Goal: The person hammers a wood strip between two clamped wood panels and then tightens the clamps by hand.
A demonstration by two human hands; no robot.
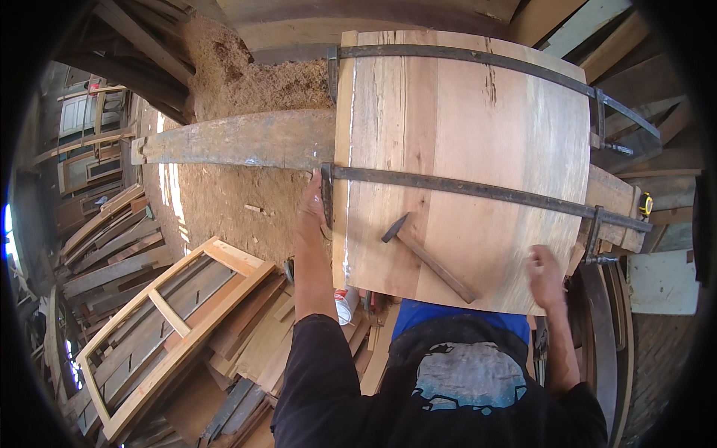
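Sawdust-strewn floor (pixel 224 201); stacked timber (pixel 112 246); sunlit wooden window frame (pixel 172 321)

A wide panel (pixel 463 157) of pale glued boards lies flat, squeezed by two long dark bar clamps: one (pixel 478 190) across its middle, another (pixel 478 60) along its far edge. A hammer (pixel 429 257) rests on top.

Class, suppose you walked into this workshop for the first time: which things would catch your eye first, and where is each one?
The broad panel of pale glued wooden boards fills the upper middle, gripped by two long dark metal bar clamps across it. A wooden-handled hammer lies on its near part, between the left hand at the panel's left edge by the clamp end and the right hand on its near right corner. A pale wooden window frame lies lower left.
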